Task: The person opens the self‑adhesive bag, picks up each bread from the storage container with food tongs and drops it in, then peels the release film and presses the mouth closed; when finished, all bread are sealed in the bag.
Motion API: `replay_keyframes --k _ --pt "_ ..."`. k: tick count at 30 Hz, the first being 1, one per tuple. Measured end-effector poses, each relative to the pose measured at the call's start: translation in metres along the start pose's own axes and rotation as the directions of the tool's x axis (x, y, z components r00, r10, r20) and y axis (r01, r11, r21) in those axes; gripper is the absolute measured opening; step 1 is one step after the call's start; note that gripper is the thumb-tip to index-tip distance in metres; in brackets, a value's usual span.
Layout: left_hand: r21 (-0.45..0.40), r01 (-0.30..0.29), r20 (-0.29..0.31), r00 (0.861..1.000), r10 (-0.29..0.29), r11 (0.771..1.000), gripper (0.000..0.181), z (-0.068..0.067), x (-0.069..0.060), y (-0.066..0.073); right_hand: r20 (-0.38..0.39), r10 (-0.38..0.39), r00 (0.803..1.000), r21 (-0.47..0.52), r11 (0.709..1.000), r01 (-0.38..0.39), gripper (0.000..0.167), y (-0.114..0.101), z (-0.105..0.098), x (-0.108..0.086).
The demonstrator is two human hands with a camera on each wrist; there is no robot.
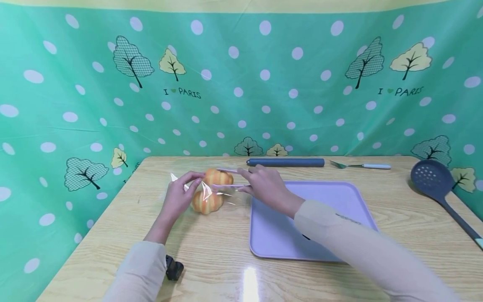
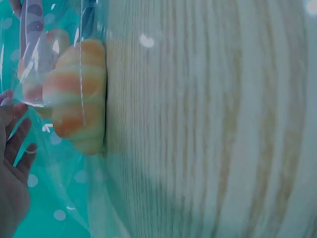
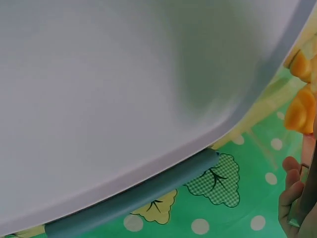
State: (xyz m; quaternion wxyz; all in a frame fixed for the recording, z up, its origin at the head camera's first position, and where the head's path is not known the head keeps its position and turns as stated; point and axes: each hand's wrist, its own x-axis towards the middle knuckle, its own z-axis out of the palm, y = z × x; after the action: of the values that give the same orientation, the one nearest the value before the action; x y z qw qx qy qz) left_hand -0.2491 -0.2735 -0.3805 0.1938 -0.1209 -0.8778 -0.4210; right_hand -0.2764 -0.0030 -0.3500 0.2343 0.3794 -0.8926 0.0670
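My left hand (image 1: 177, 197) pinches the edge of a clear plastic bag (image 1: 206, 191) between thumb and fingers. In my right hand (image 1: 269, 188) is a pair of pale purple tongs (image 1: 231, 186), whose arms reach into the bag. Between the tongs' tips is a striped orange-and-cream croissant (image 1: 222, 178). A second croissant (image 1: 207, 203) lies on the table nearer to me, seen through the plastic. The left wrist view shows this croissant (image 2: 81, 99) up close, the tongs (image 2: 32, 47) behind it. Only the fingers of the right hand (image 3: 292, 198) show in the right wrist view.
A lilac tray (image 1: 279, 241) lies under my right forearm. Behind it are a dark blue rod (image 1: 285, 162) and a fork (image 1: 360, 166) with a pale handle. A dark slotted skimmer (image 1: 432, 179) rests at the right. Patterned green cloth (image 1: 241, 105) hangs behind the table.
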Motion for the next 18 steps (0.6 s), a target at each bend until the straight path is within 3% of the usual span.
replay_keyframes --k 11,15,18 --pt "-0.009 -0.045 -0.033 0.998 0.045 0.999 0.014 -0.003 0.001 0.004 0.032 -0.108 0.994 -0.137 0.984 0.111 0.050 -0.008 -0.003 0.008" --pt "-0.007 -0.069 -0.030 0.997 0.068 0.998 0.014 -0.005 0.001 0.006 0.051 -0.116 0.992 -0.135 0.983 0.122 0.049 -0.010 -0.005 0.008" --pt "0.005 -0.068 -0.013 0.998 0.068 0.998 0.013 -0.005 0.000 0.005 0.072 -0.081 0.994 -0.089 0.992 0.087 0.049 -0.011 -0.005 0.008"
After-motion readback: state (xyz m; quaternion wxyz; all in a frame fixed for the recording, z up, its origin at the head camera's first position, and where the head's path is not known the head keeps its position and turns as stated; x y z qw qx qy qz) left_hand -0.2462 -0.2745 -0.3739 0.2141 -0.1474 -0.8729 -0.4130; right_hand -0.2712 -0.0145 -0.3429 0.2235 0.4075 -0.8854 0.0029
